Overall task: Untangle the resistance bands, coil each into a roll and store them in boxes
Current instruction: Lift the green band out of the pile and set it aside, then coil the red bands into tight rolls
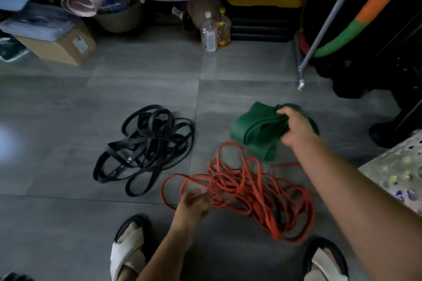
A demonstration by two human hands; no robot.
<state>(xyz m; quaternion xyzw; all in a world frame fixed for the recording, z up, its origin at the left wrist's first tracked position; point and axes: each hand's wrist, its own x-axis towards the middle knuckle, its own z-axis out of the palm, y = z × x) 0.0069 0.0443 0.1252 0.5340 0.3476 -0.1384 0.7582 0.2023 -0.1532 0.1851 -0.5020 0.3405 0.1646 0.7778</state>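
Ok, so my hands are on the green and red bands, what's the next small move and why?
Probably lift the green band clear with your right hand, which grips it. It lies bunched apart from the black pile, its near end beside the red tangle, where your left hand can steady the loops.

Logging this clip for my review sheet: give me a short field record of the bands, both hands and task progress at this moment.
setting: grey tiled floor, seen from above
black bands: tangled heap, no hand on it
red bands: tangled heap nearest the feet
green band: wide, bunched, gripped by the right hand
left hand: at the red heap's left edge, blurred, grip unclear
cardboard box: far left, apart from the bands
progress: nothing coiled or boxed yet
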